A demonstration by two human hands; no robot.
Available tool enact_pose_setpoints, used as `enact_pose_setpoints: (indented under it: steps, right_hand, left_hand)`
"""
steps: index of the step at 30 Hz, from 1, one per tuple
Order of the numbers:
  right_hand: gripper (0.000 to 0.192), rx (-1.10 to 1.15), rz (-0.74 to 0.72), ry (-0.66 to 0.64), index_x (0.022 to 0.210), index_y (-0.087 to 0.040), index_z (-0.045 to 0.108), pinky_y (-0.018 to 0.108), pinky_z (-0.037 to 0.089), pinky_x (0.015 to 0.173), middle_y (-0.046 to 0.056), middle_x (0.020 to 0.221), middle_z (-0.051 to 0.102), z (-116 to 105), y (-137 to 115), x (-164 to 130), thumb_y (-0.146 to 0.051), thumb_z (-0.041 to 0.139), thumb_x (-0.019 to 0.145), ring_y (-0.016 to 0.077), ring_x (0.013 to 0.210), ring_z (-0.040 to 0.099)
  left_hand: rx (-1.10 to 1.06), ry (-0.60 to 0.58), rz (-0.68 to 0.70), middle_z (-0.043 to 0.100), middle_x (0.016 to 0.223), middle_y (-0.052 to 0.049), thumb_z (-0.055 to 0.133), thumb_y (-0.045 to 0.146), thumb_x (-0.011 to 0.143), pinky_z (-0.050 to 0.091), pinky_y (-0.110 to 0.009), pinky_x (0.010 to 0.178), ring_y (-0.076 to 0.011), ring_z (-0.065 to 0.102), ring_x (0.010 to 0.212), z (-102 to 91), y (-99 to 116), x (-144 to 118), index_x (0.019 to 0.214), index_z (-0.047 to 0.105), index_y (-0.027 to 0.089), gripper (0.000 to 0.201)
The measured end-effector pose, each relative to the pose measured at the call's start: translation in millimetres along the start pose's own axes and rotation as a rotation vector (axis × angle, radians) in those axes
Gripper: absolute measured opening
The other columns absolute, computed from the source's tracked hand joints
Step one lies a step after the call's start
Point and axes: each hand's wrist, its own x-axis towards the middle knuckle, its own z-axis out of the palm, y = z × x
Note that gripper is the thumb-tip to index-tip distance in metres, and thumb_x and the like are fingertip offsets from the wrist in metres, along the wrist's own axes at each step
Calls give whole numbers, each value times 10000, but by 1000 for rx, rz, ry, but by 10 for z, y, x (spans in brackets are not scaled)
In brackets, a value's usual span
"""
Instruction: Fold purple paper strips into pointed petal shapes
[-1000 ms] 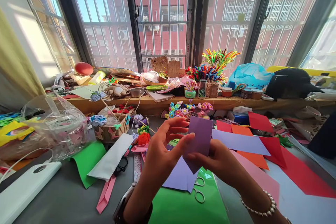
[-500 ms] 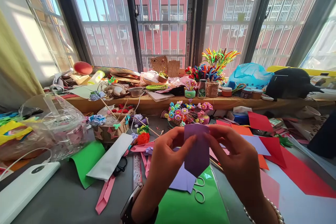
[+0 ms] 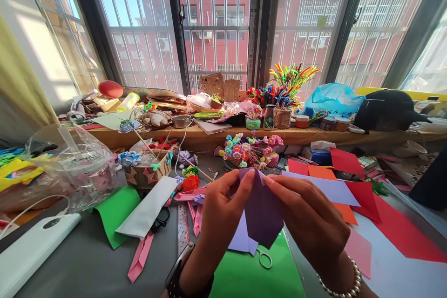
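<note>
Scissors (image 3: 265, 258) under hands-held purple paper (image 3: 261, 214).

Both hands raised together, left hand (image 3: 220, 209) and right hand (image 3: 310, 221) fingertips pinched, nearly touching

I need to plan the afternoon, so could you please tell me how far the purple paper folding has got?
Done: the purple paper piece already has a pointed lower end. In hand: the left hand and right hand pinch its top edge together in the air. Left: the pale lilac paper sheet and small scissors lie untouched beneath.
</note>
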Motion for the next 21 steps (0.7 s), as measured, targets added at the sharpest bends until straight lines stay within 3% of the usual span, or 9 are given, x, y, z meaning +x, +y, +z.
enact_pose_setpoints:
  steps: [5,11,15,18,21]
  right_hand:
    - [409,-49,-74,-70,1147,-165,520,301,497,773,86,1005,610,-5,10,-46,-24,509,763,190,933,560]
    - [336,-93,-122,-85,1079,-93,573,280,479,801,115,990,618,-10,-4,-24,-13,515,758,186,926,560]
    - [321,-63,-110,-84,1041,-112,594,285,479,793,105,972,625,-1,7,-2,-21,545,737,182,904,569]
    - [261,88,34,-48,958,-162,614,287,496,735,69,912,632,-8,-9,56,-69,580,717,169,849,584]
    - [115,230,356,-74,842,-182,617,261,503,637,37,805,635,-33,-48,138,-162,579,735,150,737,595]
  left_hand:
    - [-23,28,18,395,471,53,536,292,729,252,-161,391,-55,315,444,7,18,-7,541,535,136,244]
    - [-103,33,45,493,503,46,597,242,684,327,-143,429,-60,409,479,12,28,-8,562,578,138,162]
    - [-93,16,53,535,521,40,616,231,667,375,-146,463,-67,447,493,-32,17,19,581,598,141,126]
    - [-35,-52,74,586,573,13,598,245,689,400,-167,485,-92,493,533,-80,9,45,628,615,140,122]
    - [90,-74,140,599,573,1,579,270,708,403,-185,491,-108,510,540,-113,2,58,624,621,142,158]
